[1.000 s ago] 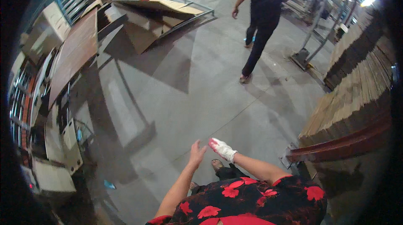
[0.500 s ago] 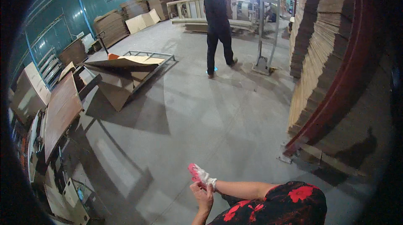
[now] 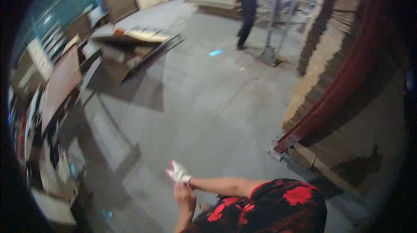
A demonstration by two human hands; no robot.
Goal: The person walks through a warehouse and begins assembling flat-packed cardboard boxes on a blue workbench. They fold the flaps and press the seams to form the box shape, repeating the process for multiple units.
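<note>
A white work glove with a pink-red palm side [image 3: 183, 174] covers my right hand [image 3: 175, 171], which reaches in across my front from a black sleeve with red flowers [image 3: 278, 198]. My bare left hand [image 3: 184, 194] comes up from the lower edge, its fingers closed at the glove's cuff by the right wrist. Motion blur smears the gloved fingers, so whether they are stretched or curled is unclear.
Tall cardboard stacks [image 3: 317, 68] stand at the right behind a dark red metal beam [image 3: 330, 115]. A metal-framed cart with tilted boards [image 3: 130, 44] is at the left. A person [image 3: 247, 11] walks ahead near a metal post [image 3: 274, 20]. A blue scrap [image 3: 215, 53] lies on the concrete floor.
Both hands have shifted left in view, with the left still at the glove cuff. The view has tilted downward and blurred. The person ahead appears farther right, uncovering the blue scrap.
</note>
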